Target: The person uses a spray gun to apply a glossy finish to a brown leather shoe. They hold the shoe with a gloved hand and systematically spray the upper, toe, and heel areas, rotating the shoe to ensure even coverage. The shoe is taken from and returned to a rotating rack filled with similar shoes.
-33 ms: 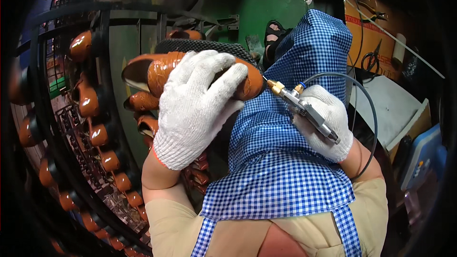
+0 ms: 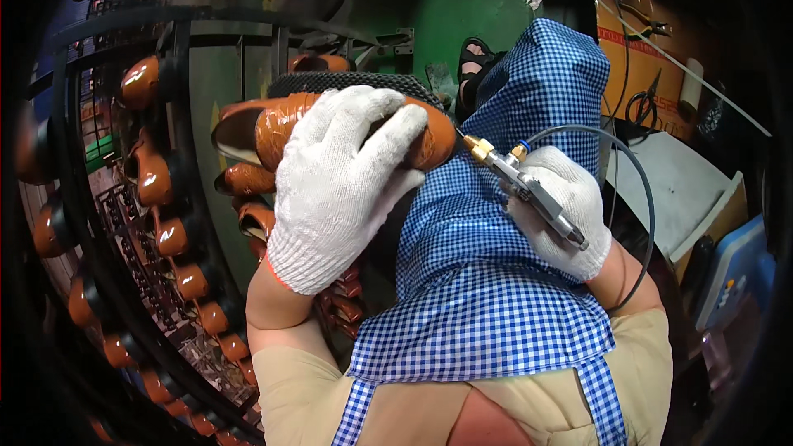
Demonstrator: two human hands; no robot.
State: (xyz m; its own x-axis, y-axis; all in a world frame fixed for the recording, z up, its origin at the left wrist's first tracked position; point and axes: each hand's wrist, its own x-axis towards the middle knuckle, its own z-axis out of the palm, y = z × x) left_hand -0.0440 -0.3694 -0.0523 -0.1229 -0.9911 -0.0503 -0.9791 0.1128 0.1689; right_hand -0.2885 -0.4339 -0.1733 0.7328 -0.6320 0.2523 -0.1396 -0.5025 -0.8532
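My left hand (image 2: 339,177), in a white knit glove, is wrapped over a glossy brown leather shoe (image 2: 279,130). The shoe's opening points left and its rounded toe points right. Behind it runs a dark textured band (image 2: 351,81); I cannot tell if that belongs to the shoe. Gloved too, my right hand (image 2: 566,211) grips a small metal spray gun (image 2: 529,186) with a brass nozzle. The nozzle tip is just short of the toe, to its right. A grey air hose (image 2: 634,161) loops from the gun past my right forearm. My palms and some fingertips are hidden.
A black metal rack (image 2: 178,74) on the left carries several glossy brown shoes (image 2: 153,177). Blue checked apron cloth (image 2: 496,281) covers my lap. To the right are pliers (image 2: 648,23), scissors (image 2: 648,103), a white board (image 2: 669,173) and a blue-and-white box (image 2: 731,272).
The shoe's toe has shifted slightly left, away from the nozzle. Both hands keep their grip and are almost in the same place.
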